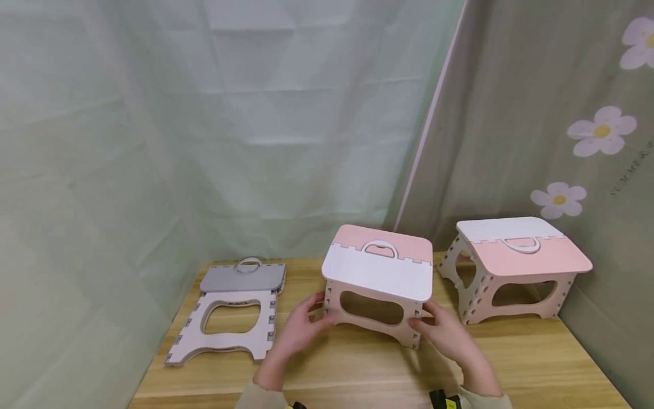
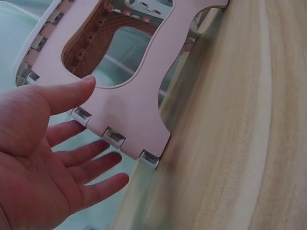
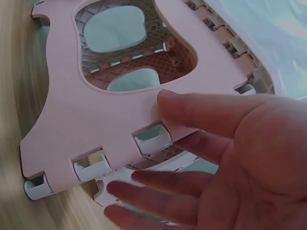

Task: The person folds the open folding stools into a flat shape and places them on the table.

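Note:
A pink and white folding stool [image 1: 377,271] stands unfolded in the middle of the wooden table, a small carry handle in its seat. My left hand [image 1: 301,329] is at its left front leg; in the left wrist view the thumb lies over the pink leg panel [image 2: 129,103] and the index finger goes behind the hinged edge. On the opposite side my right hand [image 1: 449,334] pinches the right front leg, with its thumb on the panel [image 3: 105,110] and index finger behind. The remaining fingers of both hands extend loosely; the index fingertips are hidden.
At the right stands another unfolded pink and white stool [image 1: 526,255], close to the flowered curtain [image 1: 603,170]. A grey and white stool [image 1: 232,309] lies folded flat at the left of the table [image 1: 357,380]. Pale cloth [image 1: 286,142] hangs behind the table.

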`<action>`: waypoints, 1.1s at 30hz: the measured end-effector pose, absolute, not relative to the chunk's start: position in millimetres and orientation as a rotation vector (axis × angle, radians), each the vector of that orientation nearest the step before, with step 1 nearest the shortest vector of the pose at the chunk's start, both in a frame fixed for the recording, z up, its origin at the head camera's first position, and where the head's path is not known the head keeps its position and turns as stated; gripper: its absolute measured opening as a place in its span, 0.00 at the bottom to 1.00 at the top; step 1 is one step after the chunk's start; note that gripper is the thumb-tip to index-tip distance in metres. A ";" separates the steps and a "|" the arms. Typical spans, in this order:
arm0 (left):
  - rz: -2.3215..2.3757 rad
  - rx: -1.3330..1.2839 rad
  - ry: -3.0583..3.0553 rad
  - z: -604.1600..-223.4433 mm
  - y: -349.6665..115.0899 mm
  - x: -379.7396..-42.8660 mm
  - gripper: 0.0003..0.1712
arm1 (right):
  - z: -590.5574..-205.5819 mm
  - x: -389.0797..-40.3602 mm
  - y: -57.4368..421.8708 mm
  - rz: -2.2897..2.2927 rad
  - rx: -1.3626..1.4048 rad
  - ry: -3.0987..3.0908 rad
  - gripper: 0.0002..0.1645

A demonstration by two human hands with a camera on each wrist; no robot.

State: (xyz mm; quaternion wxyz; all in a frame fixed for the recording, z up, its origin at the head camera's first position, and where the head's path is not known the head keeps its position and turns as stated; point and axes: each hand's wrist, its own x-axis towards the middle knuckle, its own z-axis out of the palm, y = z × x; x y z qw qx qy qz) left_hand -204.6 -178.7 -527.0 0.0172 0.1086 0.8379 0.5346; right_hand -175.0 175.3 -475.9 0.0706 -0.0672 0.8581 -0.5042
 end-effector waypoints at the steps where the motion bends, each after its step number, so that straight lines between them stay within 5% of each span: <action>1: 1.672 0.332 2.592 -527.5 -177.4 -204.6 0.41 | -476.0 -174.7 175.4 -1.514 -0.209 2.589 0.40; 33: 1.671 0.315 2.606 -535.0 -171.5 -206.9 0.40 | -496.1 -188.0 170.8 -1.527 -0.236 2.668 0.35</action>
